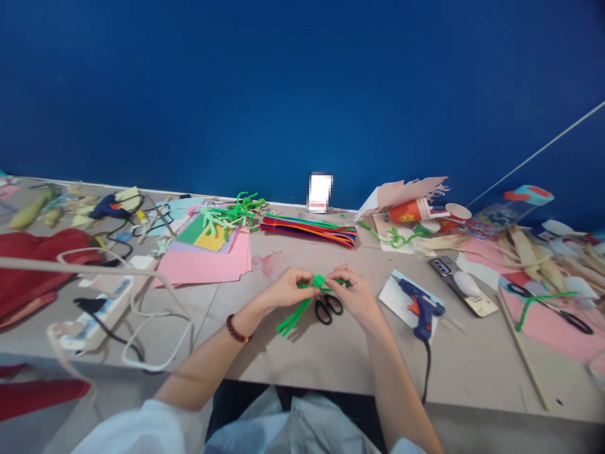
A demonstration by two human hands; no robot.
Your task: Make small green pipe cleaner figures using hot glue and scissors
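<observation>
Green pipe cleaners (319, 281), coiled into a small knot at the top, are held between my two hands over the table. My left hand (293, 287) pinches them beside the knot, and several loose green ends hang down below it. On the other side my right hand (352, 291) has its fingertips closed on a green strand running out from the knot. Black-handled scissors (328, 309) lie just below, between the hands, their blades partly hidden.
A bundle of coloured pipe cleaners (309, 230) lies behind my hands. Pink paper sheets (203, 265) and a white power strip (101, 315) are on the left. To the right are a blue glue gun (422, 306), a phone (460, 287) and a wooden stick (524, 356).
</observation>
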